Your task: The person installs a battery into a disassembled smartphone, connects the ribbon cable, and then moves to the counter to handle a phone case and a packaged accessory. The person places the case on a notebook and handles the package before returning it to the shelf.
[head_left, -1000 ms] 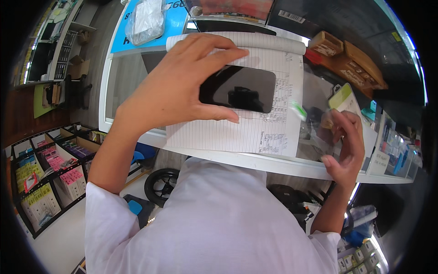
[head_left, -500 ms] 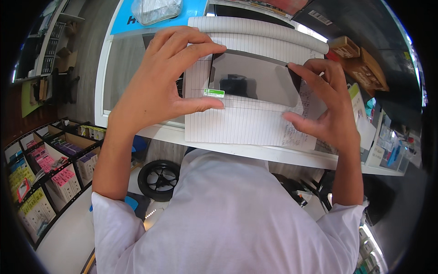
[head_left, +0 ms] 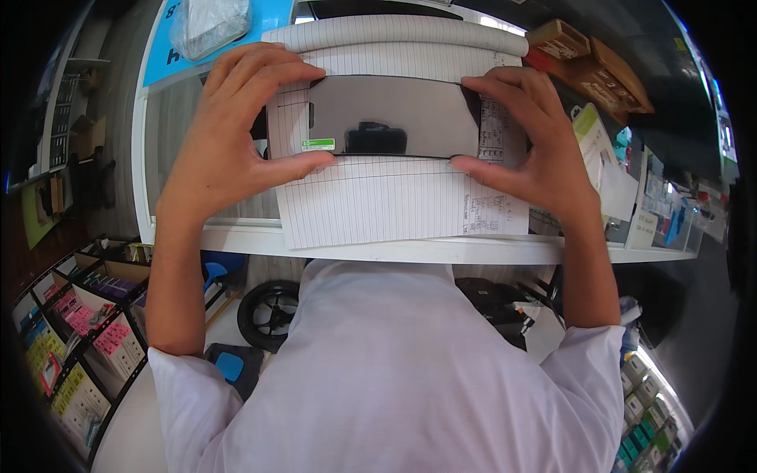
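Between both hands, a dark, glossy phone screen protector (head_left: 394,110) is held lengthwise over an open lined notebook (head_left: 371,201). A small green-and-white sticker tab (head_left: 318,145) sits at its lower left corner, and its surface mirrors a dark shape. My left hand (head_left: 236,130) grips the left end, index finger on the far edge and thumb on the near edge. The same kind of pinch holds the right end in my right hand (head_left: 528,138). Whether a phone lies under the glass I cannot tell.
The notebook's rolled-back pages lie along its far side on a white-framed counter (head_left: 410,251). A clear-wrapped bundle (head_left: 213,24) rests on a blue sheet at the far left. Brown boxes (head_left: 595,67) stand at the far right. Low left, a compartmented rack (head_left: 87,315) holds several small packages.
The screen protector has levelled out from its tilt. Both thumbs have closed onto its near edge. The whole scene has shifted left in view.
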Available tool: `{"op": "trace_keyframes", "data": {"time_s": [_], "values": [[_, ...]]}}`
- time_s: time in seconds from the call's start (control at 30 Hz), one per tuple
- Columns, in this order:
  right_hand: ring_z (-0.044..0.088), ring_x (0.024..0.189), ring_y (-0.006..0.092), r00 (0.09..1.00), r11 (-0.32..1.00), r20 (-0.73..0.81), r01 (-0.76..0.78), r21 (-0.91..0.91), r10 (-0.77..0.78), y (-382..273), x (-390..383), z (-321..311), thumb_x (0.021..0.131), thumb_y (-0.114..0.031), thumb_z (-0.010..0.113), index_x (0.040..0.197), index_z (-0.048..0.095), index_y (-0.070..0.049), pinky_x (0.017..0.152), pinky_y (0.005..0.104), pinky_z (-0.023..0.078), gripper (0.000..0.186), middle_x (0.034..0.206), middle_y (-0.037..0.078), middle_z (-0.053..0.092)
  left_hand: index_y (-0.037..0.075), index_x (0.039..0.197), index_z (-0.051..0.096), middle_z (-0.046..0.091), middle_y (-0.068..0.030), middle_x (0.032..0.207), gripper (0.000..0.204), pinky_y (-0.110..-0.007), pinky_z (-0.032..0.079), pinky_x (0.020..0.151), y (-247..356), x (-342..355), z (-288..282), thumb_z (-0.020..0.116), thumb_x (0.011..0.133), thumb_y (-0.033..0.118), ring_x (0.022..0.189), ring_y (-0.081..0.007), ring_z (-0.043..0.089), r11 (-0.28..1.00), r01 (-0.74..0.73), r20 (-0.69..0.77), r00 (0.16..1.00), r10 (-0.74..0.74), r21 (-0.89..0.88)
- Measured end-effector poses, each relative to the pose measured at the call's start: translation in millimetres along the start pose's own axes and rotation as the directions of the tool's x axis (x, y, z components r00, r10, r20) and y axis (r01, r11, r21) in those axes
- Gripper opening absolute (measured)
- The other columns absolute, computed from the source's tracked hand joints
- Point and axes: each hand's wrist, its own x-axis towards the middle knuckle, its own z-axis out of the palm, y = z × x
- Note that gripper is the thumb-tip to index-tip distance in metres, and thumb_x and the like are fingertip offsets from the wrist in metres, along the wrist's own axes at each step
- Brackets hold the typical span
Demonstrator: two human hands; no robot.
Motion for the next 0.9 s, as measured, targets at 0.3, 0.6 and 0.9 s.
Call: {"op": "trace_keyframes", "data": {"time_s": [0.3,0.6,0.9], "values": [[0.059,0.122,0.0312,0.999,0.998,0.002,-0.054,0.014,0.054,-0.4,-4.5,1.1,0.07,-0.04,0.096,0.135,0.07,-0.014,0.104,0.0419,0.053,0.075,0.132,0.01,0.06,0.015,0.13,0.07,0.065,-0.0058,0.136,0.08,-0.051,0.04,0.117,0.4,2.4,-0.4,0.098,0.06,0.042,0.14,-0.0338,0.048,0.999,-0.027,0.002,1.0,0.027,0.028],[0.06,0.121,0.0305,0.998,0.998,0.012,-0.065,0.01,0.065,-1.9,-2.0,1.1,0.065,-0.037,0.098,0.135,0.072,-0.015,0.104,0.0426,0.052,0.078,0.131,0.01,0.062,0.017,0.13,0.071,0.064,-0.0068,0.137,0.079,-0.049,0.043,0.115,-3.2,0.6,0.9,0.099,0.06,0.041,0.138,-0.0328,0.049,0.998,-0.051,-0.02,0.998,0.052,0.022],[0.06,0.123,0.0309,0.996,0.995,0.013,-0.094,0.038,0.094,-2.9,-1.8,1.8,0.065,-0.037,0.099,0.135,0.071,-0.016,0.101,0.0441,0.055,0.078,0.133,0.011,0.061,0.016,0.128,0.07,0.063,-0.0063,0.135,0.073,-0.048,0.042,0.115,-1.9,-0.5,3.2,0.096,0.066,0.043,0.137,-0.0313,0.05,0.997,-0.053,-0.046,0.997,0.055,0.047]]}}
